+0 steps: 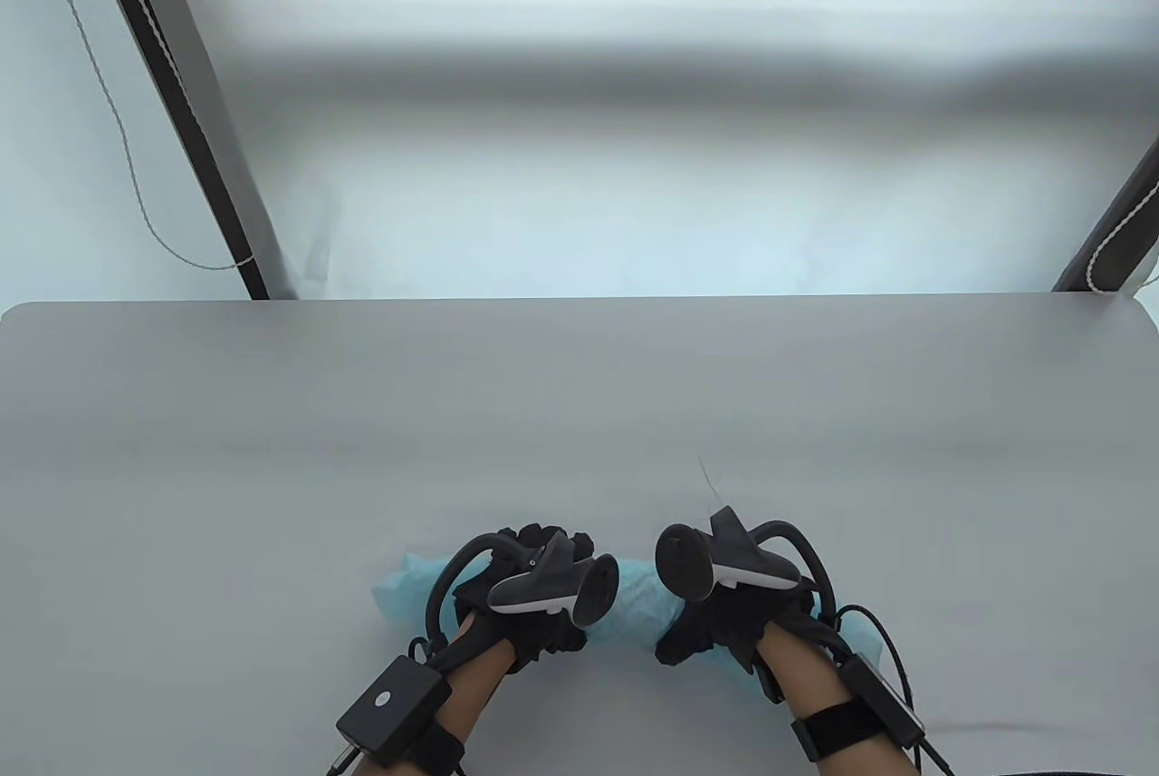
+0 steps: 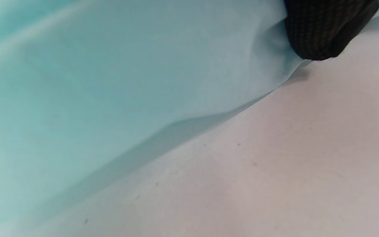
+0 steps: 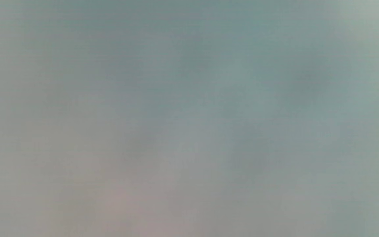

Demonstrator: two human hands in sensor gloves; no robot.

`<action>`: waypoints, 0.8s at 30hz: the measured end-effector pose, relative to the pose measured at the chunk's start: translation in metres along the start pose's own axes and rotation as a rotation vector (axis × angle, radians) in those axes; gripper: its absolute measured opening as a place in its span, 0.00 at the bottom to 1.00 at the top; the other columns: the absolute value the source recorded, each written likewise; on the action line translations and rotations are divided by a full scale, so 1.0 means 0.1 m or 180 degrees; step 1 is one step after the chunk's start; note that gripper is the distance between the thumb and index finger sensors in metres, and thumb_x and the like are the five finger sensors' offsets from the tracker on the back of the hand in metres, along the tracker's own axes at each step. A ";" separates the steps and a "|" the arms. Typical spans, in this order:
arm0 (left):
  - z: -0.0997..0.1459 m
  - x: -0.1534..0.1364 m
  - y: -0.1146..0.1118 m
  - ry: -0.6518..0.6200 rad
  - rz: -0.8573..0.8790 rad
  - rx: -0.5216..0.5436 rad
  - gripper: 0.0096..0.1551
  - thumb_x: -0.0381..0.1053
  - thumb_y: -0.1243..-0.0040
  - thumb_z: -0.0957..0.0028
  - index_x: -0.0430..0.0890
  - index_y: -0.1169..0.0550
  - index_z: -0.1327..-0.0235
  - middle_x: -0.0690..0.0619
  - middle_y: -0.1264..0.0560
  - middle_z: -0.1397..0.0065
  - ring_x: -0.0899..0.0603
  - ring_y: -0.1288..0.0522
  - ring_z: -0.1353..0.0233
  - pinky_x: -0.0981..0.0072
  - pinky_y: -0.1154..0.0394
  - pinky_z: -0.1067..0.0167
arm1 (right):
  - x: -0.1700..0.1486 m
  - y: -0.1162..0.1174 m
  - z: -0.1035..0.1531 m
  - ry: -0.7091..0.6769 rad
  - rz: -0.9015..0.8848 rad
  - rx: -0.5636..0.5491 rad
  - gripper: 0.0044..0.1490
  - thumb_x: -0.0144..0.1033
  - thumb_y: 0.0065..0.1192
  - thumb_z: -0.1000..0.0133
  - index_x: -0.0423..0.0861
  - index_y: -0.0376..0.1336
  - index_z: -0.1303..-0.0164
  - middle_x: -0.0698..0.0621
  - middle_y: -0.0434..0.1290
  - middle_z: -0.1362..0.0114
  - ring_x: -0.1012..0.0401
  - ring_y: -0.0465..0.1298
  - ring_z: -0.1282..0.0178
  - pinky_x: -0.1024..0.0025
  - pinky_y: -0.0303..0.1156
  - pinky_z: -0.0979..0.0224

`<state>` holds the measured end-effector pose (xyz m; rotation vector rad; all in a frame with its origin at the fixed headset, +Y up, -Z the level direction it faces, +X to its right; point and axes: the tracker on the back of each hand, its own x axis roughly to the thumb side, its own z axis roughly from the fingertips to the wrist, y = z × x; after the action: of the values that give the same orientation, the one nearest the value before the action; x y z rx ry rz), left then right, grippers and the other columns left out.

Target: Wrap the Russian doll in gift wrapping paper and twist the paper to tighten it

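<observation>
Light blue wrapping paper [image 1: 636, 602] lies as a crumpled roll across the near part of the grey table [image 1: 579, 414]. The doll is hidden; I cannot see it anywhere. My left hand [image 1: 523, 542] curls over the roll's left part, and a loose paper end [image 1: 398, 586] sticks out beyond it. My right hand [image 1: 699, 638] grips the roll's right part, with more paper [image 1: 862, 631] showing behind its wrist. In the left wrist view the paper [image 2: 110, 92] fills the frame and a black gloved fingertip [image 2: 324, 29] presses on it. The right wrist view is a grey-teal blur.
The table's far edge [image 1: 579, 300] runs across the middle of the table view. Dark slanted posts with cords stand behind it at the left [image 1: 190, 115] and right [image 1: 1118, 233]. A thin thread [image 1: 706, 477] lies just beyond my right hand.
</observation>
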<state>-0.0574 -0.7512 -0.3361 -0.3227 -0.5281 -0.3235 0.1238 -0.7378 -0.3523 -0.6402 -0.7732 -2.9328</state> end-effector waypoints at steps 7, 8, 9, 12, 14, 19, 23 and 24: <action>-0.02 -0.05 0.00 -0.0148 0.0030 0.0242 0.67 0.73 0.26 0.60 0.45 0.47 0.20 0.42 0.30 0.20 0.35 0.25 0.28 0.33 0.31 0.32 | -0.06 0.06 0.03 -0.0039 -0.0164 0.0104 0.72 0.75 0.75 0.52 0.41 0.53 0.10 0.36 0.70 0.17 0.43 0.74 0.24 0.40 0.67 0.20; -0.03 -0.07 0.01 -0.0166 0.0087 0.0174 0.66 0.74 0.26 0.61 0.45 0.45 0.20 0.42 0.29 0.21 0.35 0.23 0.30 0.35 0.30 0.34 | -0.04 0.07 0.06 -0.0093 -0.0037 -0.0048 0.73 0.75 0.74 0.52 0.41 0.51 0.09 0.35 0.69 0.16 0.42 0.73 0.22 0.38 0.66 0.20; -0.04 -0.09 0.02 -0.0194 0.0157 0.0116 0.66 0.75 0.26 0.62 0.44 0.44 0.20 0.43 0.27 0.23 0.36 0.22 0.32 0.36 0.29 0.36 | -0.02 0.07 0.09 -0.0155 0.0142 -0.0255 0.74 0.75 0.73 0.52 0.41 0.49 0.08 0.35 0.67 0.14 0.41 0.72 0.20 0.37 0.65 0.19; -0.07 -0.17 0.00 -0.0275 0.0456 -0.0156 0.66 0.77 0.27 0.62 0.42 0.40 0.21 0.42 0.25 0.25 0.36 0.21 0.35 0.38 0.27 0.38 | 0.05 0.08 0.13 -0.0319 0.0504 -0.0660 0.75 0.72 0.73 0.52 0.42 0.44 0.06 0.34 0.62 0.11 0.41 0.69 0.16 0.35 0.62 0.17; -0.08 -0.23 -0.03 -0.0332 0.0718 -0.0349 0.66 0.77 0.26 0.63 0.42 0.39 0.21 0.41 0.25 0.25 0.35 0.21 0.36 0.38 0.27 0.38 | 0.11 0.07 0.13 -0.0398 0.0683 -0.0694 0.75 0.72 0.73 0.52 0.42 0.44 0.07 0.36 0.63 0.11 0.43 0.69 0.17 0.37 0.63 0.16; -0.04 -0.24 -0.05 -0.0366 0.0709 -0.0461 0.66 0.78 0.28 0.62 0.43 0.40 0.20 0.41 0.26 0.24 0.35 0.22 0.33 0.37 0.28 0.36 | 0.10 0.07 0.09 -0.0473 0.0440 -0.0678 0.73 0.74 0.76 0.55 0.42 0.52 0.10 0.38 0.71 0.18 0.47 0.76 0.26 0.41 0.68 0.19; 0.02 -0.16 -0.03 -0.0232 0.0440 -0.0238 0.68 0.74 0.30 0.57 0.45 0.52 0.17 0.41 0.40 0.13 0.30 0.36 0.19 0.26 0.41 0.29 | 0.02 0.05 0.03 -0.0408 0.0076 -0.0407 0.72 0.75 0.76 0.56 0.40 0.55 0.11 0.37 0.74 0.21 0.47 0.77 0.29 0.42 0.70 0.22; 0.03 -0.11 -0.01 -0.0175 0.0296 -0.0137 0.69 0.73 0.30 0.57 0.45 0.55 0.18 0.39 0.45 0.11 0.29 0.41 0.17 0.24 0.44 0.27 | -0.01 0.05 0.01 -0.0383 -0.0035 -0.0300 0.72 0.76 0.76 0.55 0.40 0.56 0.12 0.37 0.74 0.21 0.47 0.78 0.30 0.42 0.70 0.22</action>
<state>-0.0686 -0.7488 -0.3392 -0.3975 -0.5590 -0.2367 0.1255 -0.7421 -0.3492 -0.8290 -0.6525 -2.9786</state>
